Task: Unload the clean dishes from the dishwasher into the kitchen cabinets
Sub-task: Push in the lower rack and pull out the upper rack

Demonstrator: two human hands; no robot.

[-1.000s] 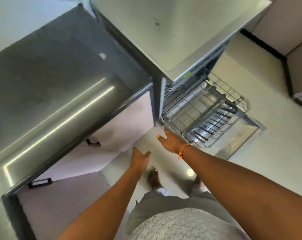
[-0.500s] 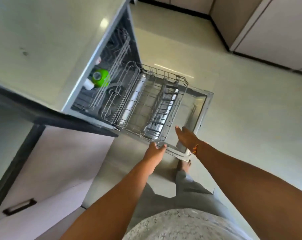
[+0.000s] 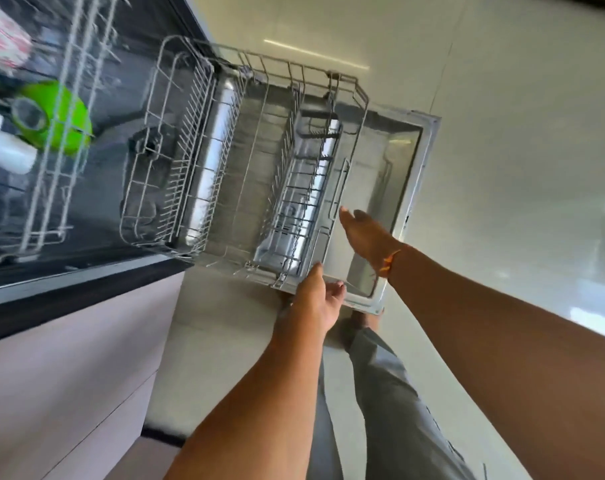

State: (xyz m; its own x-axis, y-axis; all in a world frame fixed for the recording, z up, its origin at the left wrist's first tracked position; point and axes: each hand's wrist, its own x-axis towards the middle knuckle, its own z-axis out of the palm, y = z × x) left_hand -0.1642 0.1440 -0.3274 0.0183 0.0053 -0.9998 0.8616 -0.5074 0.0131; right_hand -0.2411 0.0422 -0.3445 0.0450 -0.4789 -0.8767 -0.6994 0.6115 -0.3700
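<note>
The lower wire rack (image 3: pixel 259 161) stands pulled out over the open dishwasher door (image 3: pixel 411 188) and holds no dishes that I can see. My left hand (image 3: pixel 316 303) is at the rack's near front corner, fingers loosely bent by the door's edge. My right hand (image 3: pixel 366 233) hovers flat beside the rack's front handle, fingers straight. Deeper inside, at the far left, the upper rack (image 3: pixel 69 133) carries a green bowl (image 3: pixel 56 117), a white cup (image 3: pixel 6 154) and a blurred red-patterned item (image 3: pixel 3 39).
The dark countertop edge (image 3: pixel 86 285) and pale cabinet fronts (image 3: pixel 69 375) lie to my left. My legs in grey trousers (image 3: pixel 380 393) and a bare foot stand just before the door. Glossy pale floor (image 3: pixel 519 133) spreads to the right.
My view has swung down and closer over the dishwasher. Both hands have moved from in front of the cabinet to the front edge of the lower rack.
</note>
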